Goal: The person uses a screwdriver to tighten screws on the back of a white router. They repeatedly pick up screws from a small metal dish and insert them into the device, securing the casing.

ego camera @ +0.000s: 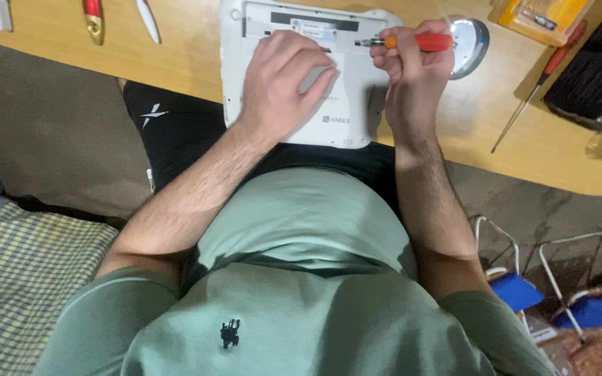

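Laptop: one small white laptop (294, 69), lying underside up, with rounded corners, a dark strip along its far edge and a pale panel in the middle; it overhangs the near edge of the wooden surface (175, 59).
Left hand: the left hand (283, 83) lies palm down on the laptop's underside, fingers spread flat, pressing and gripping nothing.
Right hand: the right hand (416, 66) is clenched round one orange-handled screwdriver (405, 42), held level, its metal tip pointing to 9 o'clock over the laptop's far edge.
Screwdrivers: two in all; the second, a red-handled screwdriver (538, 83), lies at 3 o'clock of the right hand, well apart from it.
Round object: one shiny round object (474, 43), just beyond the right hand at 2 o'clock.
Box: one yellow box (541, 17) at the far right.
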